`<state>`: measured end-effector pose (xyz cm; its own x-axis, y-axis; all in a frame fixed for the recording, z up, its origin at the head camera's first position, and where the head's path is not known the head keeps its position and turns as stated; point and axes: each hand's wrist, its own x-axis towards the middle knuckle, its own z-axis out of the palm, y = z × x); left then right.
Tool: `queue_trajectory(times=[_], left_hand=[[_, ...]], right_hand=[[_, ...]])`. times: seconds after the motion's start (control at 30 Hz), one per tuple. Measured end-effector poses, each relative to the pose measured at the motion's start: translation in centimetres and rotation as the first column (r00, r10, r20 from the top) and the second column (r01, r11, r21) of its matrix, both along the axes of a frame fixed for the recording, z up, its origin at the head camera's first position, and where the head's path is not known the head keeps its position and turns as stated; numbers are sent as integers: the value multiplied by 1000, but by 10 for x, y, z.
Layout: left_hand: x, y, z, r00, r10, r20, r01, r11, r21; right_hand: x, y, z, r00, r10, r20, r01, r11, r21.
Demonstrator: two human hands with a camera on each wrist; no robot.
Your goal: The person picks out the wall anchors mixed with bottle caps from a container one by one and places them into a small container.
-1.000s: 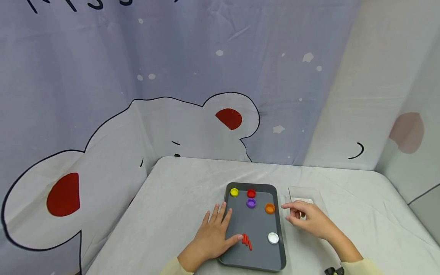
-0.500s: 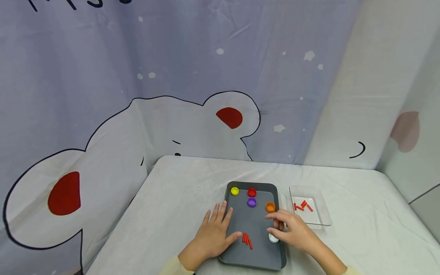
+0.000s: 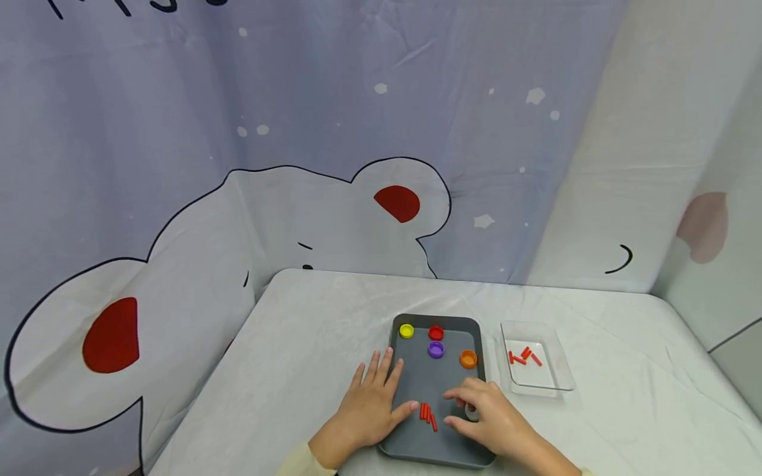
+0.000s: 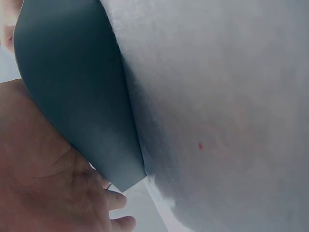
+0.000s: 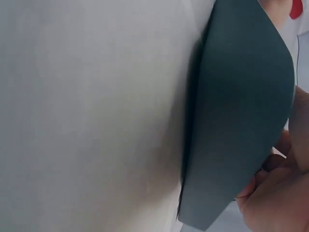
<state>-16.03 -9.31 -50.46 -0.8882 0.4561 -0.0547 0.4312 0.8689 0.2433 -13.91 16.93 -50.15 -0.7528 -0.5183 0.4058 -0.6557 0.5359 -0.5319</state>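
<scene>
My left hand lies with fingers spread across the left rim of a dark grey tray. Its thumb tip is right beside several short red sticks. Over the tray's right part is my right hand, thumb and index finger apart with nothing seen between them, pointing at the sticks. A white cap shows only partly behind that hand. Toward the tray's far end sit a yellow cap, a red cap, a purple cap and an orange cap. Both wrist views show mainly the tray's outer side.
A clear plastic box stands to the right of the tray, with several red sticks in it. A white cloth covers the table, and a printed curtain hangs behind it.
My right hand has moved left and nearer, from over the clear box to over the tray, uncovering the box's red sticks and partly covering the white cap. The left hand stays put.
</scene>
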Motion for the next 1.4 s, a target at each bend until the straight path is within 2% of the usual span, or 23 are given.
queue_trajectory(times=[0.17,0.3,0.43,0.57,0.7,0.83,0.97,1.17,1.33,1.4], left_hand=[[-1,0,-2,1000,-6,-4,6,1000,-19],[-1,-1,-3,1000,-9,-4,9,1000,-15],[-1,-1,-2,1000,-18,-7,18,1000,-5],[-1,-1,-5,999,-18,-29,18,1000,-9],[-3,-1,-10,998,-22,-56,22,1000,-3],[-3,-1,-12,997,-25,-75,25,1000,-2],[-1,0,-7,998,-28,-63,28,1000,3],[3,1,5,1000,-16,-3,16,1000,-6],[1,1,0,1000,-18,-25,18,1000,-7],[-1,0,-5,999,-20,-39,20,1000,-8]], right_hand=[[3,-8,1,998,-44,36,39,993,108],[0,-11,1,993,-88,73,70,973,219],[-3,-14,2,995,-90,51,72,956,285],[-6,-17,3,997,-76,23,65,949,310],[-6,-18,1,996,-85,39,67,937,343],[-5,-19,0,996,-88,22,74,929,363],[-5,-22,-3,995,-103,2,95,923,373],[-5,-26,-4,992,-124,6,113,918,380],[-5,-27,-5,991,-133,3,122,917,380],[-5,-27,-5,991,-135,5,123,917,379]])
